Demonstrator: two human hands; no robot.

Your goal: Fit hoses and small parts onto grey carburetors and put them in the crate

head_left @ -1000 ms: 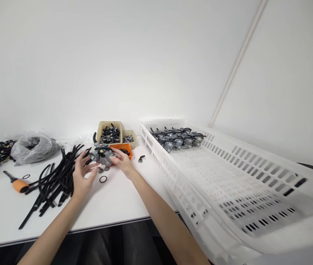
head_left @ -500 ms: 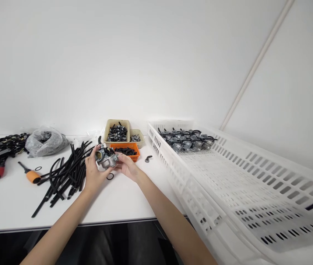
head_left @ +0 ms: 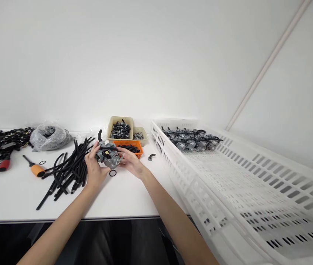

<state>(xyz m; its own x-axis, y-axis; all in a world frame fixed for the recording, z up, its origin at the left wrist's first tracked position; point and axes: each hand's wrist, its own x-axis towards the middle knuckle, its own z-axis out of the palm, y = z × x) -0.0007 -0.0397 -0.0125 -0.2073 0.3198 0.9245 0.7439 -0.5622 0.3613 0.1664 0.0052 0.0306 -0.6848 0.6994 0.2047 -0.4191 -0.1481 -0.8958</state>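
A silver metal carburetor (head_left: 109, 157) with a black hose on top is held above the white table, between both hands. My left hand (head_left: 94, 170) grips its left side, thumb beneath. On its right side, the fingers of my right hand (head_left: 131, 163) close around the body. Just below lies a black rubber ring (head_left: 112, 173). Behind the carburetor, an orange basket (head_left: 140, 151) holds short black parts. To the left, a pile of black hoses (head_left: 70, 165) is spread on the table. A small lever part (head_left: 151, 157) rests to the right.
A large white perforated crate (head_left: 184, 176) with several carburetors (head_left: 192, 140) fills the right. Beige bins (head_left: 108, 129) stand at the back. Orange-handled (head_left: 37, 170) and red-handled (head_left: 4, 165) screwdrivers, a plastic bag (head_left: 50, 141) and black parts (head_left: 2, 141) lie left.
The carburetor has been turned in my hands, so its black hose and another side now show. The view has shifted slightly left, moving the surroundings rightward.
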